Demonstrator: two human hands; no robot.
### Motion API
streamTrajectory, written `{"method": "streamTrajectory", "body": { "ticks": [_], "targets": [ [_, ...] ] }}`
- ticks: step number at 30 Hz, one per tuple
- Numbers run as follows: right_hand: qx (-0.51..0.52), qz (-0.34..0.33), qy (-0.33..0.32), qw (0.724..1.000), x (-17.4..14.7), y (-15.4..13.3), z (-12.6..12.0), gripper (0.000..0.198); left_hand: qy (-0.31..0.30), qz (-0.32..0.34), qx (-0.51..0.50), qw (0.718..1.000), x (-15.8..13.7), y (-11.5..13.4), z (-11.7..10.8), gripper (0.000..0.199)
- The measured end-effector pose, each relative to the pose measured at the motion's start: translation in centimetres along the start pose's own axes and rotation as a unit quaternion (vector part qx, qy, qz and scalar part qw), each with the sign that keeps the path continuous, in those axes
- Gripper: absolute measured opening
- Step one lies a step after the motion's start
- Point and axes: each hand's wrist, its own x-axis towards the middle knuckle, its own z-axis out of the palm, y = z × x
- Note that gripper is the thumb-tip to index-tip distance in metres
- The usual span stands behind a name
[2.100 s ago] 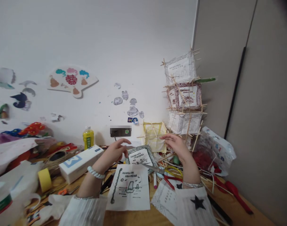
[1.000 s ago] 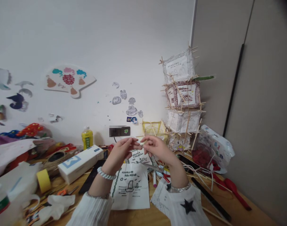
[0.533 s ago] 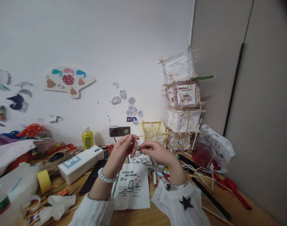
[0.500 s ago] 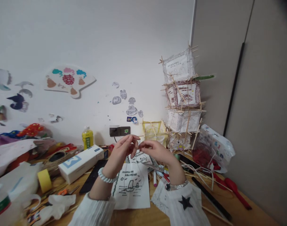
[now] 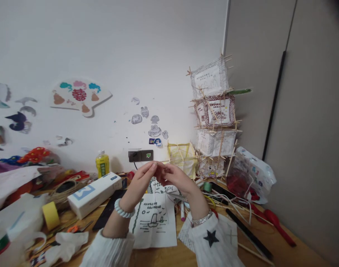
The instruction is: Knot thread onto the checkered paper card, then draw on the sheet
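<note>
My left hand and my right hand meet above the desk, their fingertips pressed together and overlapping. Whatever lies between the fingers is too small or hidden to make out; a faint thin line, perhaps thread, hangs below them. Under the hands lies a white paper sheet with a sailing boat and writing drawn in dark ink. Behind it, partly covered by my hands, is another drawn sheet with a patterned border. Scissors rest just below my right hand, close to a marker with a pink end.
Stick-and-paper lanterns stand stacked at the back right, beside a yellow frame. At left are a white box, yellow tape and a yellow bottle. A black bar and red ribbon lie on the right.
My hands have come together; the fingers, slightly apart before, now overlap. My right hand has moved left toward the left one. The view has shifted slightly.
</note>
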Motion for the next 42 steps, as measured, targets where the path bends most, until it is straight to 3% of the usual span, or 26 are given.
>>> {"method": "streamTrajectory", "body": {
  "ticks": [8,14,18,22,25,28,31,34,36,38,40,42],
  "targets": [
    [0.032,-0.020,0.110,0.993,0.3,0.0,-0.7,0.018,0.012,-0.011,-0.091,0.996,0.2,-0.3,-0.6,0.027],
    [0.148,-0.056,0.065,0.985,-1.0,-1.0,-2.6,0.016,0.039,-0.021,-0.141,0.989,0.4,-0.6,-0.9,0.025],
    [0.219,-0.095,0.090,0.967,-1.8,-1.7,-3.6,0.014,0.052,-0.034,-0.167,0.984,0.5,-1.0,-1.0,0.024],
    [0.222,-0.139,0.098,0.960,-2.5,-2.7,-3.9,0.022,0.056,-0.047,-0.204,0.976,0.7,-1.3,-1.1,0.024],
    [0.114,-0.163,0.117,0.973,-2.7,-3.2,-3.7,0.033,0.056,-0.058,-0.232,0.969,0.8,-1.4,-1.2,0.023],
    [-0.126,-0.145,0.151,0.970,-2.3,-2.6,-3.7,0.037,0.049,-0.063,-0.241,0.967,0.9,-1.5,-1.3,0.023],
    [-0.363,-0.084,0.152,0.915,-1.8,-1.4,-4.0,0.033,0.032,-0.064,-0.245,0.967,0.9,-1.6,-1.5,0.024],
    [-0.503,-0.029,0.121,0.855,-1.4,-0.3,-4.0,0.027,0.019,-0.067,-0.243,0.968,0.9,-1.6,-1.5,0.026],
    [-0.541,0.004,0.085,0.836,-1.2,0.1,-3.7,0.017,0.016,-0.069,-0.244,0.967,0.9,-1.6,-1.5,0.026],
    [-0.547,0.022,0.055,0.835,-1.0,0.3,-3.5,0.007,0.013,-0.068,-0.244,0.967,0.9,-1.5,-1.4,0.026],
    [-0.515,0.017,0.043,0.856,-0.9,0.4,-3.4,0.021,0.014,-0.070,-0.229,0.971,0.9,-1.5,-1.5,0.027],
    [-0.437,0.003,0.041,0.899,-0.7,0.4,-3.6,0.030,0.037,-0.070,-0.186,0.979,0.8,-1.5,-1.7,0.027]
  ]
}}
